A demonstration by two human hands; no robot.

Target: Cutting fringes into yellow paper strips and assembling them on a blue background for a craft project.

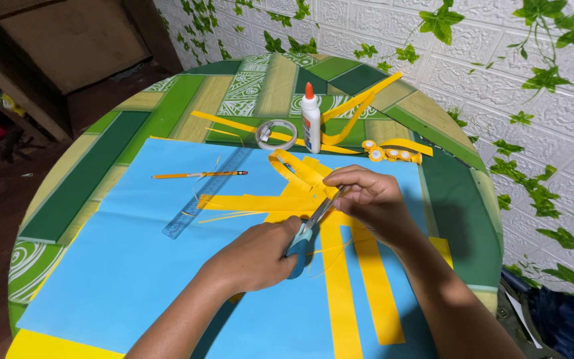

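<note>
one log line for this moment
left hand: grips scissors | right hand: holds yellow paper strip | blades open at strip | blue sheet underneath

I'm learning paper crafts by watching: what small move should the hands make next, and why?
Probably close the scissors to finish the snip. The left hand has the blades open at the yellow paper strip, which the right hand pinches steady above the blue sheet.

Our two bare forearms rise from the bottom edge and converge at mid-frame. We keep our left hand [257, 256] just below centre, knuckles up, fingers curled closed in a grip, wrist straight. Our right hand [370, 199] sits right of centre, slightly higher, palm down, fingertips pinched together pointing left.
</note>
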